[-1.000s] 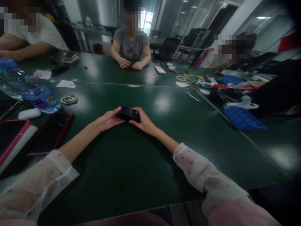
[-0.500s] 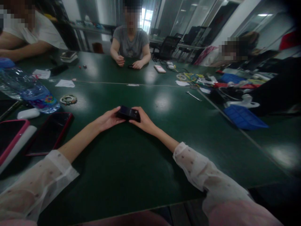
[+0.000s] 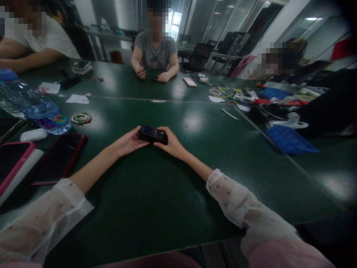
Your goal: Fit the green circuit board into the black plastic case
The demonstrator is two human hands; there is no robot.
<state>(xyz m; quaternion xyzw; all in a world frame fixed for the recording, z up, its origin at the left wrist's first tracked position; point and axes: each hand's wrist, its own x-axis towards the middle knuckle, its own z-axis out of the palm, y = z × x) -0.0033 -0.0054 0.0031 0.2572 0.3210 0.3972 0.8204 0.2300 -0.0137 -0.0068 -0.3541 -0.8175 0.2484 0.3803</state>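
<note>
Between my two hands is a small black box-shaped device, its upper face showing a dark panel and some small pale marks at the right end. My left hand grips its left end, thumb on top and fingers along the near side. At the right end my right hand closes on it in the same way. The device is at or just above the green table; I cannot tell whether it touches. What kind of device it is does not show clearly.
Left of my arm lie a red-edged phone, a pink-cased phone, a white case, a water bottle and a coiled ring. Rightward are a wrench, cables and a blue tray. A person sits opposite.
My hands and the black device stay nearly in place, with only a very slight shift. Across the table, the person's raised hand has moved slightly.
</note>
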